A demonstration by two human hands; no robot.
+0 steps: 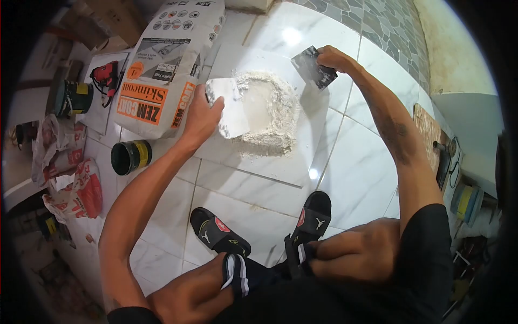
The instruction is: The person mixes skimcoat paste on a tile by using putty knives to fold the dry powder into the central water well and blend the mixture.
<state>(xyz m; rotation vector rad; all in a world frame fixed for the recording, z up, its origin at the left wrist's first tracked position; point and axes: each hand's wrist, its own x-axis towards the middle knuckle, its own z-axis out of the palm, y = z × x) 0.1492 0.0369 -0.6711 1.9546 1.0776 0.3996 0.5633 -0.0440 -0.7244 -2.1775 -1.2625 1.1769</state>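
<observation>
On a pale board (229,164) on the floor lies a ring of white powder (278,141) with a wet-looking pool (258,105) in its middle. My left hand (204,114) grips a white flat putty scraper (231,110), whose far edge reaches over the left side of the ring. Beyond the ring's upper right, my right hand (333,58) is closed on the edge of a dark putty scraper (313,69) smeared with white. That second scraper is held apart from the powder. A large skim coat bag (170,70) stands just left of the board.
A dark green tub (131,157) sits by the bag, near my left forearm. Further left are another tub (74,99), a red power tool (105,80) and crumpled red-and-white bags (78,191). My sandalled feet (220,231) stand below the board. A wooden piece (430,132) lies at right.
</observation>
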